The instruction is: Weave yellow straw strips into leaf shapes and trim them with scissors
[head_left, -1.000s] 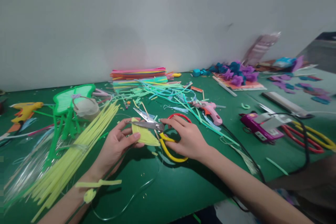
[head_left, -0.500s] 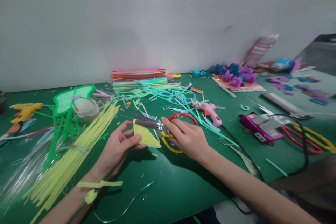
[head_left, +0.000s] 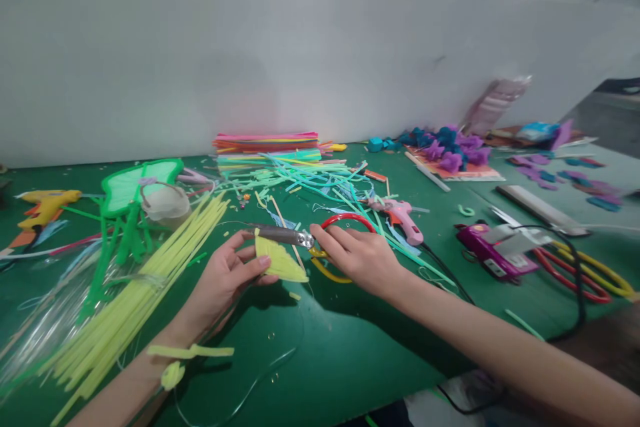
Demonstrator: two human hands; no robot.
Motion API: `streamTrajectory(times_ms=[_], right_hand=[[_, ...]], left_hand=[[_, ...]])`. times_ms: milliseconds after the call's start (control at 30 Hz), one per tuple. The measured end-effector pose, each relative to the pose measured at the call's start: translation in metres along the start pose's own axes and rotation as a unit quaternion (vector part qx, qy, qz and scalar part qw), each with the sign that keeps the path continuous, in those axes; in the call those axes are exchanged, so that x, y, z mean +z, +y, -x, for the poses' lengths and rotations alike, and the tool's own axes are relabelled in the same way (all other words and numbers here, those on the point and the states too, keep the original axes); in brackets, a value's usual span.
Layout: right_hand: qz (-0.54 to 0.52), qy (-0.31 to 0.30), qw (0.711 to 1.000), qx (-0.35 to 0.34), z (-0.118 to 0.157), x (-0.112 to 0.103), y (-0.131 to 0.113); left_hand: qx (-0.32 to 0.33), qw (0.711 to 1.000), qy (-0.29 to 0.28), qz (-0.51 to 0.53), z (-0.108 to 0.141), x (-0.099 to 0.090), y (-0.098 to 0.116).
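Left hand (head_left: 234, 270) grips a yellow-green fan-shaped piece (head_left: 280, 258) between thumb and fingers, above the green counter (head_left: 320, 360). Closed scissor blades lie along the piece's upper edge. Right hand (head_left: 357, 255) grips the red-and-yellow handles of the scissors (head_left: 286, 235). Farther right, a pink glue gun (head_left: 407, 221) rests on the counter near a purple power strip (head_left: 497, 253).

On the green table, a yellow glue gun (head_left: 46, 205) lies at the far left. A pink glue gun (head_left: 404, 219) lies near the middle. To the right of it is a purple power strip (head_left: 495, 252) with white plugs (head_left: 517, 240).
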State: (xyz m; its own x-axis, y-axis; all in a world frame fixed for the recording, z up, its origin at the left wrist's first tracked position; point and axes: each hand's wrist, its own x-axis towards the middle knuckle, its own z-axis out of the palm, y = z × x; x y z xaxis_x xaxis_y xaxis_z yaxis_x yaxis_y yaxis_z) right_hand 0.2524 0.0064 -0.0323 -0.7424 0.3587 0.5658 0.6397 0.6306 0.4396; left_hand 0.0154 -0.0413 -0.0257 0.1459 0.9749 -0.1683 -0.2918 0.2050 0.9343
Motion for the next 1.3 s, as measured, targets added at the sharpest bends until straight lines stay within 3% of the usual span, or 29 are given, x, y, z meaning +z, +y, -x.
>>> streamTrajectory(times_ms=[167, 333, 467, 733, 1000, 1300], right_hand=[[-0.022, -0.028, 0.999, 0.008, -0.01, 0.004, 0.002], [-0.047, 0.003, 0.999, 0.025, -0.017, 0.009, 0.0], [-0.073, -0.006, 0.997, 0.035, -0.019, 0.009, -0.001], [-0.042, 0.011, 0.999, 0.011, -0.016, 0.012, 0.006], [-0.12, -0.01, 0.993, 0.005, -0.015, 0.018, 0.01], [-0.026, 0.013, 0.999, -0.032, -0.009, 0.016, 0.01]], left_hand=[[0.004, 0.999, 0.022, 0.026, -0.001, -0.002, -0.003], [0.009, 0.998, 0.035, 0.048, 0.001, -0.003, -0.001], [0.011, 0.998, 0.034, 0.054, 0.001, -0.005, -0.001], [0.001, 0.997, 0.041, 0.069, 0.002, -0.002, -0.003], [0.009, 0.997, 0.04, 0.066, 0.001, -0.001, -0.001], [0.003, 0.997, 0.024, 0.073, 0.0, 0.001, -0.002]])
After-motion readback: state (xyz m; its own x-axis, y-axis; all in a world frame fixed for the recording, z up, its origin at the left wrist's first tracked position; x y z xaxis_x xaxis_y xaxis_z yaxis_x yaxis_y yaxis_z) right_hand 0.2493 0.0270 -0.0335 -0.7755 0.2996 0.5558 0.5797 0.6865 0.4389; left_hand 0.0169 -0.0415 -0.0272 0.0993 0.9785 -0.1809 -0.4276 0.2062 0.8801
